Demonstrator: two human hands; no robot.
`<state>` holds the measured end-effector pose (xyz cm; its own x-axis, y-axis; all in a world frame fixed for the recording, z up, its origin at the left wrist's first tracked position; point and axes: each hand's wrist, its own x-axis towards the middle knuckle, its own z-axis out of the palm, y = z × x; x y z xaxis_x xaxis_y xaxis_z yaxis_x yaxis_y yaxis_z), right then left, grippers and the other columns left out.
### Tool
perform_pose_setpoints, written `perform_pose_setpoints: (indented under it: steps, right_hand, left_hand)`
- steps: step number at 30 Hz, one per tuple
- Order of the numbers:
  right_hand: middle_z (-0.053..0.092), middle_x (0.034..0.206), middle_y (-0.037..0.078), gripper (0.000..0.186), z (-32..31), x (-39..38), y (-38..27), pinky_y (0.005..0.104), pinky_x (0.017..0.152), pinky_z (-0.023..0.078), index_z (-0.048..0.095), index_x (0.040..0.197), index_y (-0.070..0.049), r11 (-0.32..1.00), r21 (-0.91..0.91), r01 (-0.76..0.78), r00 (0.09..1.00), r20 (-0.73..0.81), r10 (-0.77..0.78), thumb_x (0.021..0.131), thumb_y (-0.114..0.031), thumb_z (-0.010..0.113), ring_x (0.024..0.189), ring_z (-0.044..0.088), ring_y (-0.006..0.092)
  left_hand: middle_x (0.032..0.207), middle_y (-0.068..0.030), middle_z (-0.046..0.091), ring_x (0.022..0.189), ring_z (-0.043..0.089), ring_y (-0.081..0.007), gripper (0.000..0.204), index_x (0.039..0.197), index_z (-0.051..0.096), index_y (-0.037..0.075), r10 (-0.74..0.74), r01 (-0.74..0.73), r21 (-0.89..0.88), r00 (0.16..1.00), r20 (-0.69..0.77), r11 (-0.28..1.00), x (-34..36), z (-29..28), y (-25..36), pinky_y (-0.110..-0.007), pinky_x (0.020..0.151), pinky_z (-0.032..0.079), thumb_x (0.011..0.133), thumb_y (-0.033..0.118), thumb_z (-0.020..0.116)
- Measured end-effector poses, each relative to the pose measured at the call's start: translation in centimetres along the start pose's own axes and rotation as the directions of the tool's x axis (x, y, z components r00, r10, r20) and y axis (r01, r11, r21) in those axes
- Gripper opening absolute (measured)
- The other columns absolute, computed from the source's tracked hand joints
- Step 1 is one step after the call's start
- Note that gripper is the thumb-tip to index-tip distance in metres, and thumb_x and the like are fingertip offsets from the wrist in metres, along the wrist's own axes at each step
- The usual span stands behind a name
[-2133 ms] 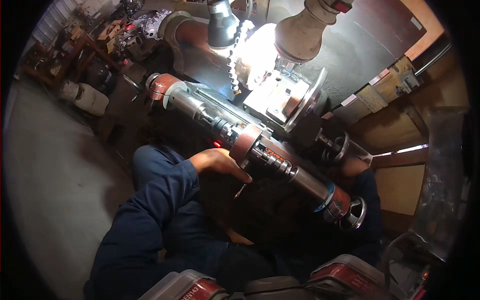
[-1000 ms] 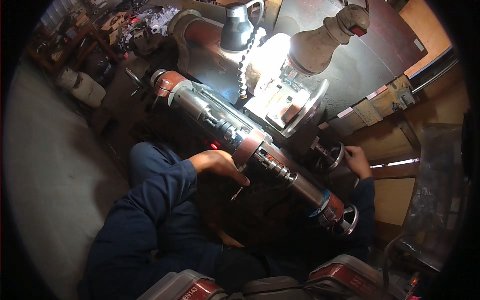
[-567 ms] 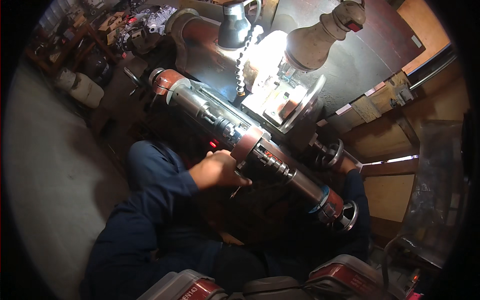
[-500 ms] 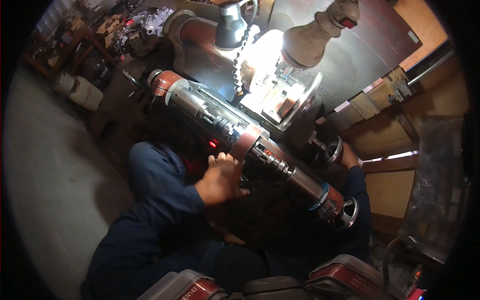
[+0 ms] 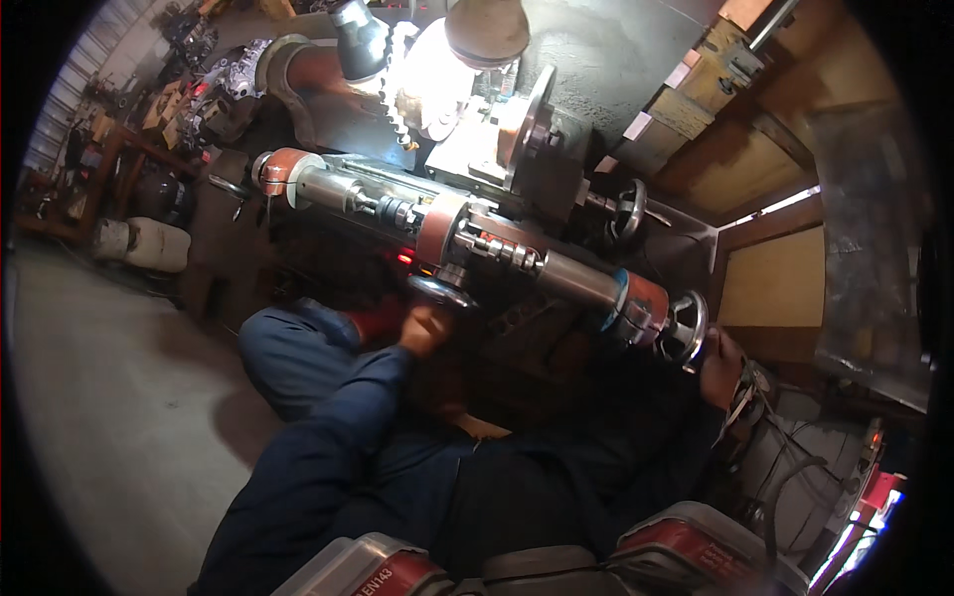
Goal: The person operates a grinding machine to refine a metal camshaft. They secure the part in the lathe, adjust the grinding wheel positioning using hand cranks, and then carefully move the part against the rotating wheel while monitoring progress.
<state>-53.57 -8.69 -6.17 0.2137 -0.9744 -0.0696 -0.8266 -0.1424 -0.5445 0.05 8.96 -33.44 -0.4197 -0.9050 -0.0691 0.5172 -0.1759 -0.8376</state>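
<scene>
My left hand is closed at the near rim of a chrome handwheel under the middle of a long machine slide. My right hand reaches the rim of another chrome handwheel at the slide's right end; its fingers are partly hidden but look curled on the rim. Along the slide, a steel shaft assembly runs between a red left end block and a red right end block. A red middle block stands above the left hand.
Beyond the slide is a round metal disc under a bright lamp. A jointed hose hangs beside it. A third handwheel sits to the right. A whitish cylinder lies at left; wooden panels stand at right.
My left hand has gone from open and raised beside the slide to closed at the middle handwheel. My right hand has moved from the farther handwheel to the end handwheel. The view has turned.
</scene>
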Motion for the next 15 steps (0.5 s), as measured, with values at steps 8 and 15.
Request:
perform_pose_setpoints:
  steps: [8,15]
  right_hand:
    - [0.059,0.117,0.028,0.038,3.6,-6.7,1.3,0.0449,0.095,0.047,0.055,0.120,0.008,0.862,-0.503,-0.067,0.847,-0.485,-0.218,0.092,-0.015,0.060,0.107,0.059,0.0434]
    - [0.050,0.134,0.030,0.058,3.2,-10.8,-3.8,0.0471,0.107,0.038,0.044,0.135,0.009,0.973,-0.026,-0.231,0.718,-0.679,0.152,0.090,-0.023,0.063,0.126,0.048,0.0431]
  left_hand:
    - [0.091,-0.0066,0.057,0.072,0.054,-0.0166,0.031,0.109,0.059,0.005,0.545,0.401,0.781,0.834,-0.093,-0.480,5.1,9.2,-10.3,-0.033,0.059,0.048,0.098,0.032,0.048]
    - [0.059,0.0055,0.041,0.051,0.045,-0.0067,0.022,0.082,0.057,0.013,0.524,0.485,0.836,0.797,-0.300,-0.259,4.0,9.1,-12.0,-0.022,0.044,0.040,0.097,0.018,0.043]
